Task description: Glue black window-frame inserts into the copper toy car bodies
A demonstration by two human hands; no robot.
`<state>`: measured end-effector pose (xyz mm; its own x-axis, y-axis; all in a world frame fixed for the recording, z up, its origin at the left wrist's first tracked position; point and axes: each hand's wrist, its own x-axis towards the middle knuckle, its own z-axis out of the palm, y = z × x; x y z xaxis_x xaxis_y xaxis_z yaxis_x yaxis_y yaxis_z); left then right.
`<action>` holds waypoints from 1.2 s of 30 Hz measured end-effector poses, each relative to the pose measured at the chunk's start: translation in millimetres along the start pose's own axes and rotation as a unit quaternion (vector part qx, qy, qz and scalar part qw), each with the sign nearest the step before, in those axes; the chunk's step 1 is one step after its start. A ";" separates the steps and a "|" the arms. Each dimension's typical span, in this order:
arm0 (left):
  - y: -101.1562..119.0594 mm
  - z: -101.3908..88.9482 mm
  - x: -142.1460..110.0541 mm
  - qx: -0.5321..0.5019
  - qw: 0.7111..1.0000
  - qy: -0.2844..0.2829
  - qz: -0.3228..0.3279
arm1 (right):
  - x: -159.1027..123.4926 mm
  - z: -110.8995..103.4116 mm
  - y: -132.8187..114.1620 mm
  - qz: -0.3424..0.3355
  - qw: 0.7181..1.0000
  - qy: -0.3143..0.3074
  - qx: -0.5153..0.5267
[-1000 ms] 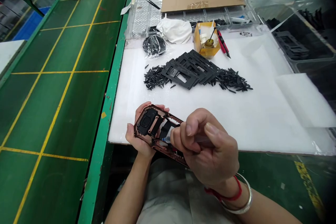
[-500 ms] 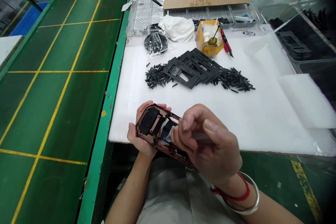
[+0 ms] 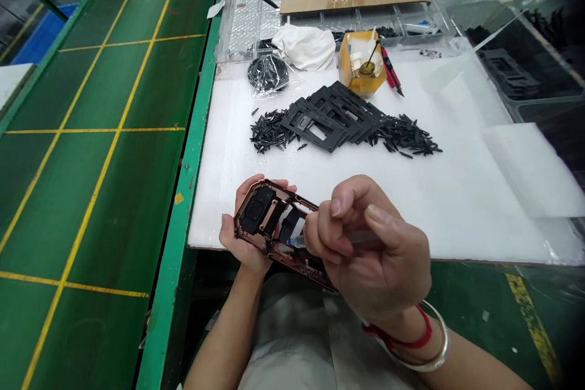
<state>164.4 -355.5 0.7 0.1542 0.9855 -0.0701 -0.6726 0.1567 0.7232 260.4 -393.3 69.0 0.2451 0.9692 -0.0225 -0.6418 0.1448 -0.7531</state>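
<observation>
My left hand (image 3: pixel 244 250) grips the far left end of a copper-and-black toy car body (image 3: pixel 259 210), its open underside tilted up toward me. Black parts and openings show inside the frame. In my right hand (image 3: pixel 370 250) is a clear slim tube with a blue tip (image 3: pixel 294 242), mostly hidden by the curled fingers. Its blue tip points into the car body near the middle and seems to touch the frame. The right end of the body is covered by my right hand.
Beyond the hands lie black rectangular frames (image 3: pixel 315 130) between piles of small black pieces (image 3: pixel 414 139). Behind them are a bagged black coil (image 3: pixel 268 73), a white cloth (image 3: pixel 305 47), a yellow box with a small jar (image 3: pixel 363 76) and a red cutter (image 3: pixel 392 73). A green conveyor (image 3: pixel 91 195) runs left.
My right hand has shifted slightly right and back, so more of the clear tube shows. The left hand holds the car body almost unchanged; the whole view has shifted a little.
</observation>
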 end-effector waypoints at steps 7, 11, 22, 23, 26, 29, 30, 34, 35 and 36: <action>0.2 0.0 0.4 0.004 1.000 -0.001 0.001 | 0.0 -0.4 0.0 0.005 1.000 -0.008 -0.015; 0.1 -1.1 0.4 0.002 1.000 0.000 -0.003 | 0.8 0.3 0.7 0.002 1.000 -0.006 -0.016; 1.5 0.1 -0.9 0.000 1.000 0.016 -0.023 | 1.6 1.5 1.1 0.007 1.000 -0.003 -0.021; 1.8 0.2 -0.9 0.004 1.000 0.017 -0.026 | 1.8 1.8 0.5 0.006 1.000 -0.004 -0.021; 2.7 1.0 -0.3 0.009 0.999 0.029 -0.041 | 2.5 2.2 -0.8 0.005 1.000 -0.011 -0.018; 3.1 1.0 0.1 0.004 0.998 0.032 -0.049 | 2.7 1.6 0.2 0.006 1.000 -0.019 -0.012; 2.9 0.7 0.1 0.002 0.998 0.030 -0.048 | 2.6 1.2 1.0 0.002 1.000 -0.019 -0.008; 0.5 -1.6 -0.8 0.001 0.999 0.027 -0.039 | 2.7 0.6 3.4 -0.008 1.000 -0.012 -0.002; -0.3 -1.8 -1.0 0.001 0.999 0.027 -0.035 | 3.1 0.6 3.2 -0.009 1.000 -0.011 0.000; -0.9 -1.8 -1.0 0.001 0.999 0.027 -0.028 | 3.6 0.6 2.6 -0.011 1.000 -0.010 0.004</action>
<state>163.6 -356.5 -1.1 0.1534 0.9771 -0.1474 -0.6630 0.2124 0.7179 259.1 -389.3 67.3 0.2448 0.9695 0.0072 -0.6423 0.1677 -0.7478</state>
